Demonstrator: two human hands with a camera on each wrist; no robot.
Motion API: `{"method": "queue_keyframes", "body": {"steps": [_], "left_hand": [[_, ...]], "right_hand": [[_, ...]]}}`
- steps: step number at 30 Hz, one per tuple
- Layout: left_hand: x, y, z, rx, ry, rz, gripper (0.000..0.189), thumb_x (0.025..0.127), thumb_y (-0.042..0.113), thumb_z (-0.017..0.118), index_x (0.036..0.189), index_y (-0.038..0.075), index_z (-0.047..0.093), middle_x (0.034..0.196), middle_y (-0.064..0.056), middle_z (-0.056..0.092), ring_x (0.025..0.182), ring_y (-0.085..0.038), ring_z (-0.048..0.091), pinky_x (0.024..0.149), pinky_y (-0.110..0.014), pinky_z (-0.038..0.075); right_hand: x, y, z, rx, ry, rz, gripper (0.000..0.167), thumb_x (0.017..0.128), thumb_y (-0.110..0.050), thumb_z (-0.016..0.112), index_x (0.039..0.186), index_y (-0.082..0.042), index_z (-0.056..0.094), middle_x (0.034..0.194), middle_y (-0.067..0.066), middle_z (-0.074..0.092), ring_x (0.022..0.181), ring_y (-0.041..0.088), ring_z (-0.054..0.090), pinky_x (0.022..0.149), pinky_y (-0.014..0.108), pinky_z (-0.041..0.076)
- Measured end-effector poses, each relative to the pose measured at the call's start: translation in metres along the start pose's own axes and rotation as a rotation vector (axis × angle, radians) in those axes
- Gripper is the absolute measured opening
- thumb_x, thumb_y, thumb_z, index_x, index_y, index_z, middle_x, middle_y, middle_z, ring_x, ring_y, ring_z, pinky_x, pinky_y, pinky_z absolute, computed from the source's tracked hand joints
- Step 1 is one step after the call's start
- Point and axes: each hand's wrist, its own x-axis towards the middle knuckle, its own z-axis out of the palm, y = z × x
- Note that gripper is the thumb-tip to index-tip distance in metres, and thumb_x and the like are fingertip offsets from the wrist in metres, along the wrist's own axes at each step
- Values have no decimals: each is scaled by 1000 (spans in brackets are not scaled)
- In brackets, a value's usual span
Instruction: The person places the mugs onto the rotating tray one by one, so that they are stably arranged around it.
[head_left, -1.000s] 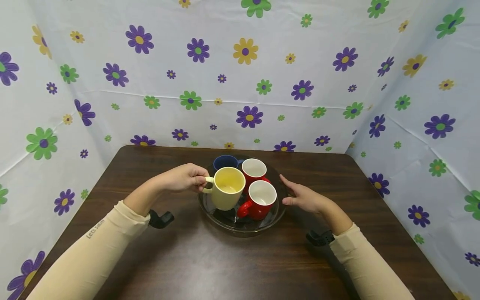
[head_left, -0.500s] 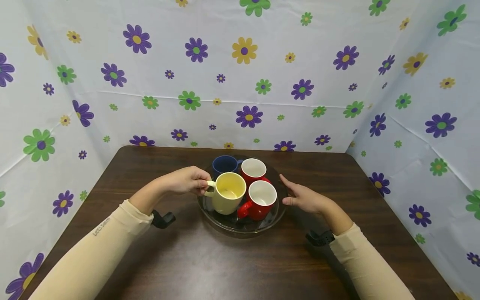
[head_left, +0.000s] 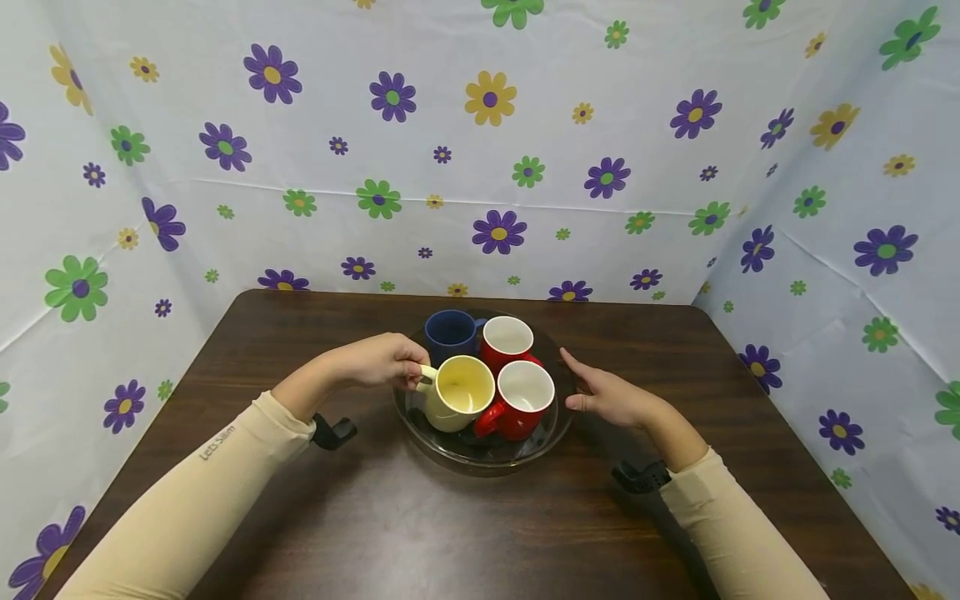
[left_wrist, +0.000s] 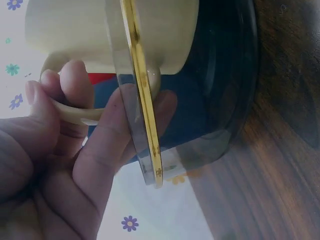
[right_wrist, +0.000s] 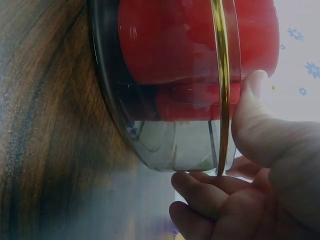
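Observation:
My left hand [head_left: 386, 360] pinches the handle of a pale yellow mug [head_left: 450, 417], at the left inside a clear glass bowl [head_left: 480, 461] with a gold-edged rim. The mug leans slightly; whether its base touches the bowl's floor is hidden. Beside it stands a red mug [head_left: 517, 423], white within, its handle pointing toward the yellow one. Behind are a second red mug [head_left: 495, 357] and a blue mug [head_left: 452, 335]. My right hand [head_left: 611, 396] holds the bowl's right edge. In the right wrist view the thumb [right_wrist: 255, 107] lies at the rim, fingers [right_wrist: 205, 195] against the outer wall.
The bowl sits toward the back of a dark wooden table [head_left: 465, 533]. White cloth [head_left: 427, 108] with printed flowers hangs behind the table and along both sides. Black straps with camera mounts [head_left: 333, 432] are on both wrists.
My left hand has moved slightly right and lowered the yellow mug farther into the bowl, nearer me. The right hand stays at the bowl's edge. The other mugs have not moved.

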Motion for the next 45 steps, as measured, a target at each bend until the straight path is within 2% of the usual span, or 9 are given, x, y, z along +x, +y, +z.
{"method": "queue_keyframes", "body": {"steps": [7, 15, 19, 23, 26, 29, 33, 38, 45], "left_hand": [[5, -1, -1, 106, 52, -5, 20, 102, 5, 57, 89, 5, 72, 85, -5, 68, 80, -20, 63, 71, -31, 58], [8, -6, 6, 534, 246, 115, 11, 95, 2, 67, 93, 7, 76, 83, 1, 66, 75, -12, 57, 68, -29, 53], [5, -5, 15, 682, 326, 101, 9, 95, 5, 70, 93, 11, 77, 83, 3, 62, 74, -12, 54, 67, -29, 52], [-1, 3, 20, 801, 417, 43, 4, 93, 17, 75, 94, 18, 78, 85, 5, 63, 75, -13, 56, 64, -30, 53], [-4, 8, 20, 840, 434, 18, 5, 90, 19, 78, 95, 17, 77, 82, 5, 66, 71, -13, 55, 60, -30, 52], [-4, 11, 20, 842, 404, 13, 5, 90, 15, 79, 93, 14, 76, 77, 5, 66, 64, -13, 53, 58, -29, 51], [0, 11, 19, 805, 378, 15, 5, 91, 7, 76, 90, 12, 74, 76, 2, 67, 64, -13, 52, 61, -29, 52], [6, 10, 18, 751, 362, 3, 13, 91, 1, 74, 86, 13, 73, 77, -2, 69, 67, -15, 52, 64, -28, 51], [11, 8, 19, 821, 375, 56, 16, 88, -2, 75, 84, 13, 71, 75, 1, 68, 66, -14, 55, 64, -29, 53]], "right_hand": [[0, 0, 0, 2, 9, 4, 88, 100, -26, 64, 164, -9, 5, 166, 25, 9, 151, 47, 15, 118, 62, 20], [1, 3, 0, -10, 3, -7, 91, 99, -35, 63, 164, -9, 5, 167, 24, 9, 151, 48, 13, 119, 63, 16], [1, 1, -2, -6, 1, -3, 96, 96, -44, 63, 164, -9, 5, 167, 23, 9, 151, 47, 13, 119, 63, 15], [2, 1, -3, -6, -1, -7, 95, 96, -44, 63, 163, -9, 5, 167, 23, 8, 152, 47, 12, 119, 63, 15], [2, 1, -3, -15, -4, -10, 92, 98, -39, 62, 163, -8, 5, 167, 24, 8, 151, 48, 12, 119, 63, 15], [3, 1, -3, -22, -5, -8, 92, 98, -39, 62, 163, -8, 5, 167, 24, 8, 151, 48, 13, 119, 63, 16], [3, 0, -5, -23, -3, -4, 93, 98, -41, 62, 164, -9, 5, 167, 23, 8, 151, 48, 12, 119, 64, 15], [3, 1, -4, -19, -1, 8, 88, 101, -34, 61, 164, -10, 4, 167, 24, 8, 151, 49, 12, 118, 64, 16], [3, 3, 0, -3, 7, 8, 86, 101, -31, 61, 164, -11, 5, 167, 23, 8, 151, 48, 12, 118, 65, 15]]}}
